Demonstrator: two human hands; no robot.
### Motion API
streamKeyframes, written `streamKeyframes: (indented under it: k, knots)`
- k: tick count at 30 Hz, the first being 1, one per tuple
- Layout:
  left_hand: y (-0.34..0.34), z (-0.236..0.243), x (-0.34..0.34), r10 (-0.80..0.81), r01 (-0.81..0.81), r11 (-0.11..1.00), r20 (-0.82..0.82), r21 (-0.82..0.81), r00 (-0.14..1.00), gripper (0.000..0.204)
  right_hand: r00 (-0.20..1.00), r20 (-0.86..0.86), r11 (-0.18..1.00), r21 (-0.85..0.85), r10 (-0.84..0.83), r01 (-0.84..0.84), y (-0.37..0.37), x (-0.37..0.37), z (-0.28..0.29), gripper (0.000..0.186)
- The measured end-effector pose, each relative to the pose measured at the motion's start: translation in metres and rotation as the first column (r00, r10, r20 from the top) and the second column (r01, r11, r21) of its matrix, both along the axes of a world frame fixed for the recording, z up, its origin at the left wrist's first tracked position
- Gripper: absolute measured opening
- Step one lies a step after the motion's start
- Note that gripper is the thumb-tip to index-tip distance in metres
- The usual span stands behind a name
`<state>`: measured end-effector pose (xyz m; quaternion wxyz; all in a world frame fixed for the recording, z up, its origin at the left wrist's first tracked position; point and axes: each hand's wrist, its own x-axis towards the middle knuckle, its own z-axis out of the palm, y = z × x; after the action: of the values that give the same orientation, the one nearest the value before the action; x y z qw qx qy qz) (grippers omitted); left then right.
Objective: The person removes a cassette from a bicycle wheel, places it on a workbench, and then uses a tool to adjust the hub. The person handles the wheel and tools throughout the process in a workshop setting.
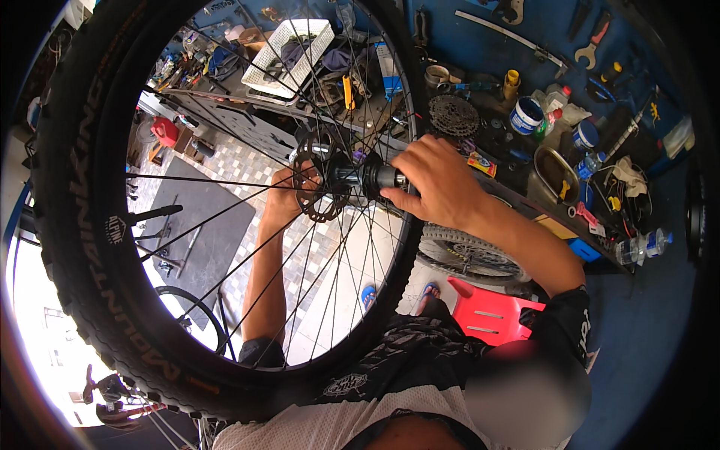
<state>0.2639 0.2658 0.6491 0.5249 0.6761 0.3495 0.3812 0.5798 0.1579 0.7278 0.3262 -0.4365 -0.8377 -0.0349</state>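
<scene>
A bicycle wheel with a knobby black tire [91, 187] is held up in front of me, spanning much of the view. Its hub [349, 178] carries a perforated disc rotor [319, 202] on the left and a dark cylindrical body with a silver end on the right. My left hand [285, 191] is closed on the hub's rotor end, reaching in behind the spokes, its fingertips partly hidden. My right hand [431, 182] grips the hub's silver end [389, 177], thumb below and fingers curled over it.
A cluttered workbench [480, 124] holds a white basket [266, 60], cassette [454, 114], tubs [526, 114] and a metal tray [553, 172]. Tools hang on a blue wall [495, 34]. Below are another wheel [472, 250], a red plastic chair [484, 315] and a grey mat [191, 214].
</scene>
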Motion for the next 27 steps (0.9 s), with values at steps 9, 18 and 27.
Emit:
streamKeyframes:
  k: [9, 18, 27]
  knots:
    - [0.003, -0.001, 0.001, -0.021, 0.021, 0.999, 0.000, 0.044, 1.000, 0.015, 0.955, -0.255, 0.828, -0.560, -0.155, -0.015, 0.005, 0.006, 0.002, 0.064]
    - [0.004, -0.003, -0.001, -0.015, 0.015, 1.000, -0.003, 0.024, 1.000, 0.014, 0.994, 0.109, 0.996, 0.084, 0.015, -0.024, -0.004, 0.002, 0.003, 0.040]
    - [0.004, -0.007, 0.001, -0.038, 0.037, 0.999, 0.095, 0.006, 0.995, 0.015, 0.832, -0.465, 0.519, -0.813, -0.304, -0.265, 0.009, 0.002, -0.003, 0.068]
